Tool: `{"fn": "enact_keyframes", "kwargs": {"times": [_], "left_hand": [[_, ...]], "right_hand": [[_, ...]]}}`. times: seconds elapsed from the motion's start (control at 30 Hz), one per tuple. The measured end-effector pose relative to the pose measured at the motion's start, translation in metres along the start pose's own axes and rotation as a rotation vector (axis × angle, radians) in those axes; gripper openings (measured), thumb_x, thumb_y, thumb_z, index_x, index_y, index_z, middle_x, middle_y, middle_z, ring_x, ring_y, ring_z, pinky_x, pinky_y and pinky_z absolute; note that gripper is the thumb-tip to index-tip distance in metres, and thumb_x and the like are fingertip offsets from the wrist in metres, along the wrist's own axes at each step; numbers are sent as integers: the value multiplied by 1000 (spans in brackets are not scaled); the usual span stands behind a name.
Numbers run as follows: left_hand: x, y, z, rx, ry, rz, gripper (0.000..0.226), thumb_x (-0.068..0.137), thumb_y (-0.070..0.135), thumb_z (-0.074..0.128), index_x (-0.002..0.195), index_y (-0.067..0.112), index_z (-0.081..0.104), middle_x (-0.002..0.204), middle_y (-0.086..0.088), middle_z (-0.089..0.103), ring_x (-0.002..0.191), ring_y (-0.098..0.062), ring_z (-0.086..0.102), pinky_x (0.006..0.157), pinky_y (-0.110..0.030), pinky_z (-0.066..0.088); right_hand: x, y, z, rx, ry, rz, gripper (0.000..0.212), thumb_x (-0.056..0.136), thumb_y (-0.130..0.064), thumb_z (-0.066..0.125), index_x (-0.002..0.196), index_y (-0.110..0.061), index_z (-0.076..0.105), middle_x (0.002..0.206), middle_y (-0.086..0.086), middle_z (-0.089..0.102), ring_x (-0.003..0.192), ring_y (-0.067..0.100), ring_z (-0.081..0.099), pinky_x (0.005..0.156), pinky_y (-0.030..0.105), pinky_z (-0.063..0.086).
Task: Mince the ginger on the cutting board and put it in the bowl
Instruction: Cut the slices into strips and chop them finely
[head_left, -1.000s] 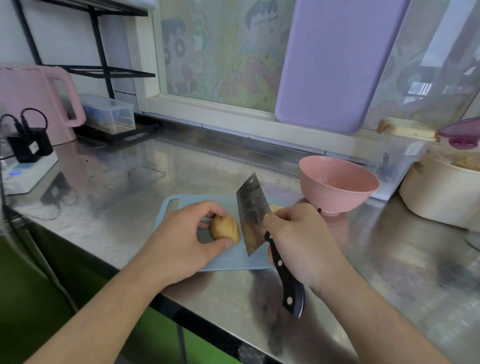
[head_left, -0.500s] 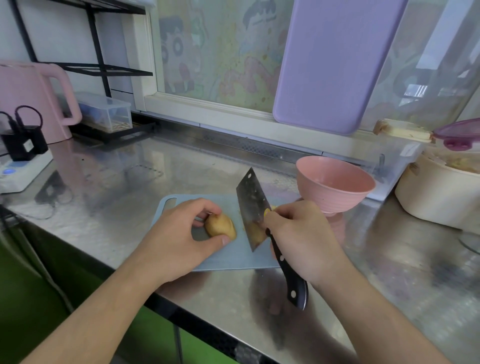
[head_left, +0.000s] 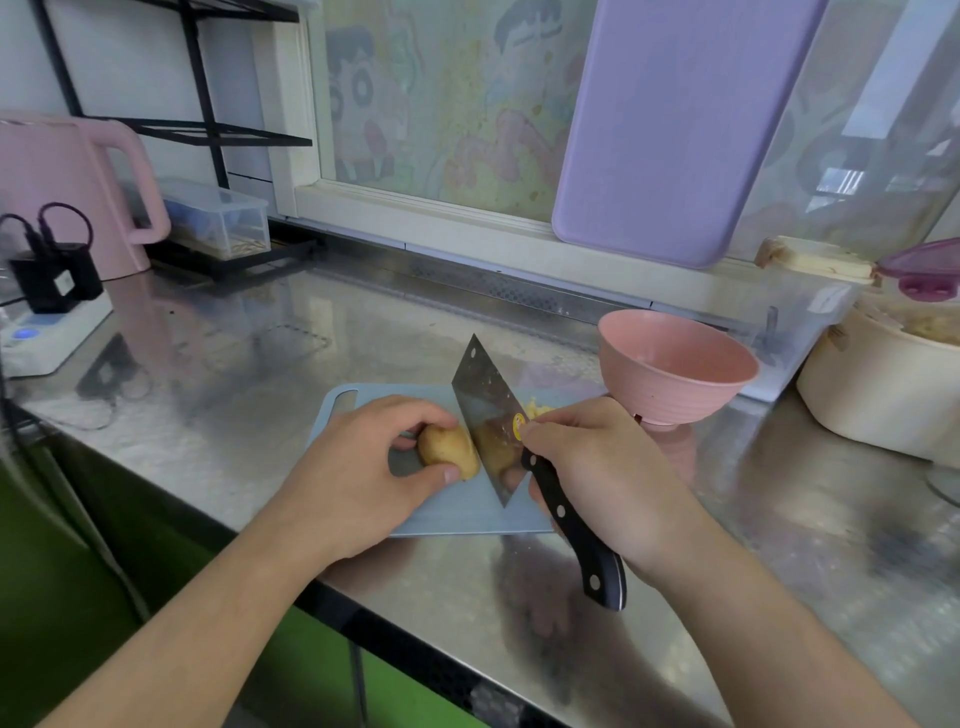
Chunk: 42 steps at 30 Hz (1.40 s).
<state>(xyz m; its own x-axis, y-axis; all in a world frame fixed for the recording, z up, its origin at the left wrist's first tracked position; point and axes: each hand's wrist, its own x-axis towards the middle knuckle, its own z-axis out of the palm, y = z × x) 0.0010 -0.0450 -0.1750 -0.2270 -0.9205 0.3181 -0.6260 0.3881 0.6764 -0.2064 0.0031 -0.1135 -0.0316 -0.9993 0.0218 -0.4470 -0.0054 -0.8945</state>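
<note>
The tabletop (head_left: 270, 364) is brushed steel, glossy enough to mirror what stands on it. The cutting board (head_left: 447, 512) looks like smooth, matt pale-blue plastic. The cleaver (head_left: 485, 410) has a dull, speckled metal blade and a glossy black handle with bright rivets. The ginger (head_left: 448, 451) has smooth tan skin. The pink bowl (head_left: 675, 387) is matt plastic, ribbed outside.

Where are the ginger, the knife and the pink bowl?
ginger (head_left: 448, 451): head view, on its tan skin.
cleaver (head_left: 485, 410): head view, on the flat blade.
pink bowl (head_left: 618, 374): head view, on its outer wall.
</note>
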Motion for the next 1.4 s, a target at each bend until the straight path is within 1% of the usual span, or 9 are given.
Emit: {"fn": "enact_keyframes", "kwargs": {"times": [0.2, 0.4, 0.53, 0.7, 0.83, 0.97, 1.17, 1.23, 1.4], "left_hand": [[0, -2, 1, 8, 8, 9, 38, 82, 43, 84, 114, 52, 66, 116, 32, 64, 107, 10, 61, 98, -27, 55], [0, -1, 2, -12, 24, 5, 37, 81, 42, 85, 113, 51, 68, 113, 32, 66, 105, 12, 61, 95, -21, 53], [0, -2, 2, -3, 23, 1, 37, 81, 43, 85, 113, 51, 68, 114, 33, 66, 104, 13, 61, 93, -18, 51], [-1, -2, 2, 4, 24, 3, 36, 82, 43, 85, 112, 50, 68, 114, 32, 66, 104, 13, 61, 92, -18, 51], [0, -3, 3, -6, 33, 27, 31, 85, 42, 81, 113, 49, 69, 114, 31, 66, 105, 10, 63, 95, -23, 54], [2, -5, 4, -6, 43, 77, 26, 88, 38, 78, 112, 43, 71, 113, 29, 68, 104, 4, 65, 96, -28, 56], [3, -5, 6, 30, 58, 115, 26, 87, 39, 78, 112, 41, 72, 111, 29, 68, 104, 4, 64, 95, -24, 55], [3, -5, 6, 46, 61, 105, 26, 87, 40, 79, 112, 42, 72, 109, 30, 68, 102, 5, 64, 94, -25, 56], [1, -3, 6, 65, 80, 82, 28, 86, 41, 80, 113, 43, 72, 108, 31, 68, 100, 6, 64, 92, -26, 56]], "right_hand": [[-6, -3, -2, 36, -105, -1, 35, 101, -15, 52, 73, 6, 57, 58, 14, 60, 48, 26, 49, 56, 43, 41], [-8, -8, -4, 108, -34, -30, 44, 101, -16, 54, 58, -12, 57, 52, 11, 58, 41, 22, 44, 48, 27, 35], [-12, -12, -6, 147, -33, -20, 45, 100, -12, 55, 55, -10, 53, 51, 13, 54, 39, 22, 41, 42, 23, 33], [-12, -12, -5, 112, -37, -32, 46, 100, -13, 54, 54, -9, 55, 49, 11, 55, 39, 21, 43, 46, 24, 34], [-13, -13, -6, 123, -42, -17, 45, 101, -14, 55, 57, -6, 59, 50, 11, 56, 39, 22, 42, 44, 23, 35], [-12, -12, -4, 84, -34, -20, 42, 101, -14, 54, 65, 7, 59, 49, 10, 55, 37, 19, 44, 46, 25, 33], [-14, -15, -3, 64, -20, 7, 40, 101, -12, 55, 69, 13, 55, 50, 11, 53, 35, 15, 43, 44, 24, 33], [-15, -15, -3, 53, -21, 21, 39, 101, -13, 55, 71, 13, 56, 51, 12, 55, 35, 18, 43, 45, 26, 35], [-17, -15, -6, 23, -38, 65, 37, 101, -16, 56, 74, 9, 61, 52, 12, 59, 37, 22, 42, 51, 43, 41]]}}
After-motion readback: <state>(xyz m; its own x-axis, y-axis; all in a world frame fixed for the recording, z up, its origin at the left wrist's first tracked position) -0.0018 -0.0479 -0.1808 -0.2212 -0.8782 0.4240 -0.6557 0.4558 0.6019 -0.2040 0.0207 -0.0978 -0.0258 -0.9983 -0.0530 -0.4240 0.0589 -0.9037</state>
